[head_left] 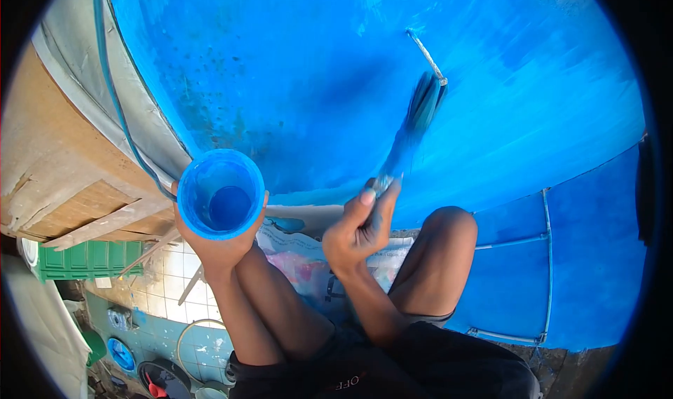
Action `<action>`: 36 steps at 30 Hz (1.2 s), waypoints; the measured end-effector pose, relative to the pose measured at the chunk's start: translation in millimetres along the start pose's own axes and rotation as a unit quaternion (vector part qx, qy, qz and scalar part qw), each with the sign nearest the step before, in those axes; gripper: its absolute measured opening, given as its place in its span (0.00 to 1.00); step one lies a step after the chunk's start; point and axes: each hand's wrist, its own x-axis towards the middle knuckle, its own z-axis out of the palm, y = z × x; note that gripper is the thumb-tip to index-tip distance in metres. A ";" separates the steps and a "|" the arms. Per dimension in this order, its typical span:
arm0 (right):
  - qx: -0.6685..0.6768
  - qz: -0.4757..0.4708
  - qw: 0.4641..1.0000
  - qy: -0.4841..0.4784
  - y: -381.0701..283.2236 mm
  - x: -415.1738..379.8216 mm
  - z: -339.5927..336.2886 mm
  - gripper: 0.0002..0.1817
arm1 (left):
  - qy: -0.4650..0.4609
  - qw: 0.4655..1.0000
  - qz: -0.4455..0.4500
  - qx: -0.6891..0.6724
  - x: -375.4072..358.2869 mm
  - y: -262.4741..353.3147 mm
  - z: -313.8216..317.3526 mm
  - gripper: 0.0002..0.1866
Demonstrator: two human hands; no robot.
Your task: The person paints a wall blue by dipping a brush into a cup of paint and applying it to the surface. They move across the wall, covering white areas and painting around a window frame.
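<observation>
My left hand [219,252] grips a round blue tub [188,204] from beneath and the sides, its mouth facing me. Blue paint [230,207] lies at the bottom of it. My right hand [359,227] pinches the handle of a paintbrush [424,104] pointing up and away. The lower part of the brush is smeared by motion. In this view its dark bristles overlap the lower end of a thin whitish pipe [425,52] on the blue wall [301,62]. Darker and lighter blue patches mark that wall.
A bluish hose [116,83] hangs at the left beside wooden boards [84,217]. A green crate [91,260], tiled floor [200,287] and black basin [165,378] are lower left. Between my knees lies a printed sheet [301,259]. Pipes [546,259] run along the right wall.
</observation>
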 end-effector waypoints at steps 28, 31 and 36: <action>-0.247 -0.274 0.883 -0.289 -44.8 224.8 -120.1 0.15 | 0.037 0.999 0.016 -0.035 5.7 11.9 6.1 0.37; -0.246 -0.217 0.893 -0.309 -42.8 197.0 -136.9 0.15 | 0.036 0.999 0.028 -0.022 6.3 12.0 1.7 0.37; -0.154 -0.147 0.951 -0.223 -54.1 181.3 -141.6 0.16 | 0.029 0.999 0.015 -0.018 2.8 12.3 -1.6 0.37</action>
